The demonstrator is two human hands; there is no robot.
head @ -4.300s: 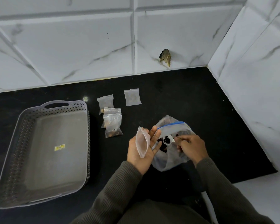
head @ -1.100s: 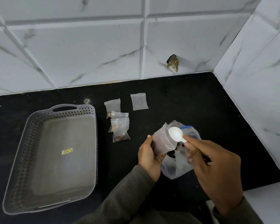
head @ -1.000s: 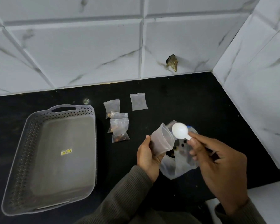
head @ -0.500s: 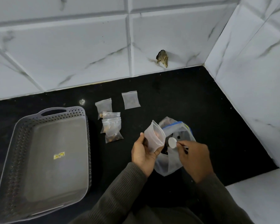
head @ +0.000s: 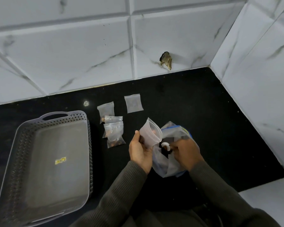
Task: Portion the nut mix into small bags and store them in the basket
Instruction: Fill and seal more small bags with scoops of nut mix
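My left hand (head: 140, 151) holds a small clear bag (head: 150, 134) upright with its mouth spread; a few nuts show inside. My right hand (head: 184, 153) grips a white spoon (head: 165, 145) dipped into the big zip bag of nut mix (head: 169, 154), which lies on the black counter between my hands. Three small bags with nuts (head: 114, 133) lie in a cluster left of my hands. A flat small bag (head: 133, 103) lies farther back. The grey perforated basket (head: 23, 133) stands at the left with nothing inside but a yellow sticker.
White marble-look tiled walls close the back and the right side. A dark chipped hole (head: 166, 60) marks the back wall. A small shiny speck (head: 86, 103) lies on the counter behind the basket. A white ledge (head: 269, 194) begins at the lower right.
My right hand has brought the spoon down from the small bag's mouth into the big zip bag. My left hand keeps holding the small bag in about the same place.
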